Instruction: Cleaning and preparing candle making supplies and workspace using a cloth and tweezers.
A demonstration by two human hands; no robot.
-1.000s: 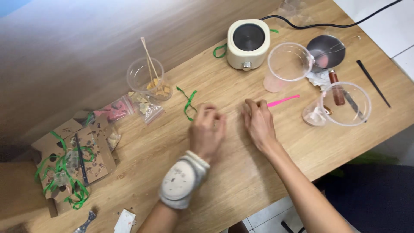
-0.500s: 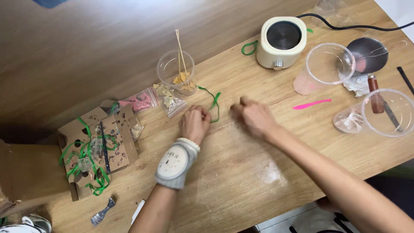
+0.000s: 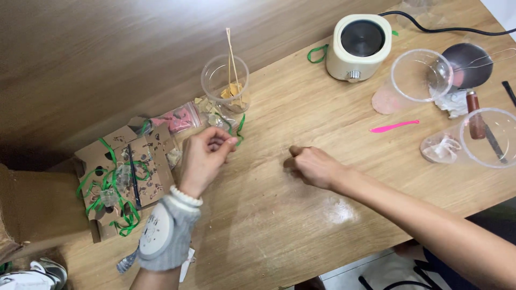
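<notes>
Left of centre in the frame, the left hand [image 3: 203,158] has its fingertips pinched together on the end of a green ribbon [image 3: 238,128], which curls up toward a clear plastic cup [image 3: 225,80] holding two wooden sticks and tan chunks. The wrist wears a grey band and a bead bracelet. At centre, the right hand [image 3: 313,166] rests on the wooden table [image 3: 322,123], fingers curled shut; whether it grips anything cannot be told. A cream melting pot [image 3: 359,45] stands at the upper right, with a pink stick [image 3: 394,127] below it. Cardboard with green ribbon [image 3: 115,180] lies at the left.
</notes>
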